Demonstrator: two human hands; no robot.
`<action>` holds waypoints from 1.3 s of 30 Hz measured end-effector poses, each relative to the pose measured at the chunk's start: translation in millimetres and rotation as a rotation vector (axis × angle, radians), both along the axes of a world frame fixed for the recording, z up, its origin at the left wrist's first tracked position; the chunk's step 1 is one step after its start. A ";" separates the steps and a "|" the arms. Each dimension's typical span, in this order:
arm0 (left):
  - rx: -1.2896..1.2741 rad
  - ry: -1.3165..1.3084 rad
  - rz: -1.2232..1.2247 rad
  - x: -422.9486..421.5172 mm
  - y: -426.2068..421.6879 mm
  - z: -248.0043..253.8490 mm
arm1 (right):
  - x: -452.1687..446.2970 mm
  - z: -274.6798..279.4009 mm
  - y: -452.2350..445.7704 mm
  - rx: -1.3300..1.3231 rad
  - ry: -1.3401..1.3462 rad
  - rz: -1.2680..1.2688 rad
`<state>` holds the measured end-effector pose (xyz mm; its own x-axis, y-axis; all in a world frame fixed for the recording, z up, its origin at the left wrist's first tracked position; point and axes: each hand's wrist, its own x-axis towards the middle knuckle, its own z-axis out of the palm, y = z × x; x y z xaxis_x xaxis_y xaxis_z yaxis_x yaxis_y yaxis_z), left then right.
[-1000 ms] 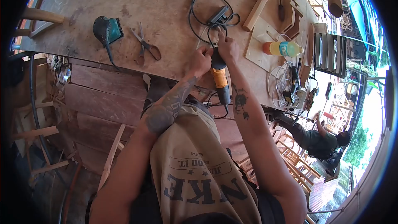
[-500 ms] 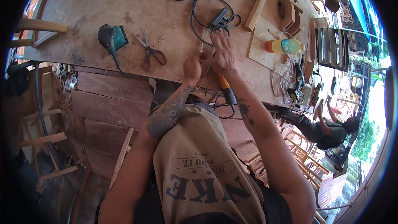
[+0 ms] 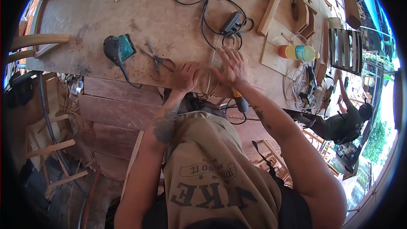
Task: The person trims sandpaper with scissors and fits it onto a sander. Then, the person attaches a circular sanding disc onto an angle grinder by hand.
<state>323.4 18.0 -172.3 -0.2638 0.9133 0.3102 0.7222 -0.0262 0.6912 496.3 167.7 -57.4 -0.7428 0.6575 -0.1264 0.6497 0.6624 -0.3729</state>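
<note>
My left hand [image 3: 186, 77] rests palm down at the front edge of the wooden table, its fingers stretched out beside the handles of the scissors [image 3: 163, 62]. Fingers spread, my right hand [image 3: 232, 65] lies over the tabletop, close to a pale cord [image 3: 212, 65] that runs between both hands toward the edge. Beyond its fingertips sits a black socket block [image 3: 231, 22] with a dark cable [image 3: 205, 12] looped around it. A yellow and grey power tool [image 3: 241, 101] shows below my right wrist, partly hidden by the forearm.
A teal sander [image 3: 120, 50] sits left of the scissors. To the right are a bottle of yellow liquid [image 3: 299, 53], a coil of white cable [image 3: 294, 82] and wooden pieces [image 3: 269, 15]. Another person [image 3: 345, 121] works at the far right.
My hands were close together at the cord and have moved apart. The left went left toward the scissors and flattened on the table; the right spread its fingers.
</note>
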 end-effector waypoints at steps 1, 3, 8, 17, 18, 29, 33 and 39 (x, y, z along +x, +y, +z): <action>-0.005 -0.003 -0.003 0.2 -1.1 0.2 | 0.9 -1.4 -0.3 0.081 -0.002 0.013; -0.049 0.048 0.003 -1.6 2.2 0.6 | -1.7 -4.4 1.1 0.119 -0.031 0.000; -0.124 0.085 -0.001 -3.1 5.4 4.2 | -35.8 -24.9 21.4 0.047 -0.126 -0.087; -0.231 0.127 -0.003 -1.7 7.7 -0.7 | -29.2 -28.6 19.6 0.036 -0.029 -0.160; -0.222 0.152 -0.001 -2.6 11.5 1.2 | -26.3 -24.8 18.2 0.042 -0.021 -0.153; -0.244 0.214 -0.072 0.1 8.6 4.8 | 5.2 8.9 -1.0 0.108 0.101 -0.246; -0.065 -0.181 -0.066 14.6 34.9 34.0 | 49.2 -0.5 -32.0 0.020 0.443 -0.646; -0.053 -0.073 -0.409 95.6 163.1 112.0 | 140.4 -24.7 -82.9 -0.089 0.175 -0.715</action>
<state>419.0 181.1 -60.4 0.1041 0.9615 0.2542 0.6088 -0.2637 0.7482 636.6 84.8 -82.0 -0.1514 0.9810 -0.1211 0.8370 0.0621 -0.5436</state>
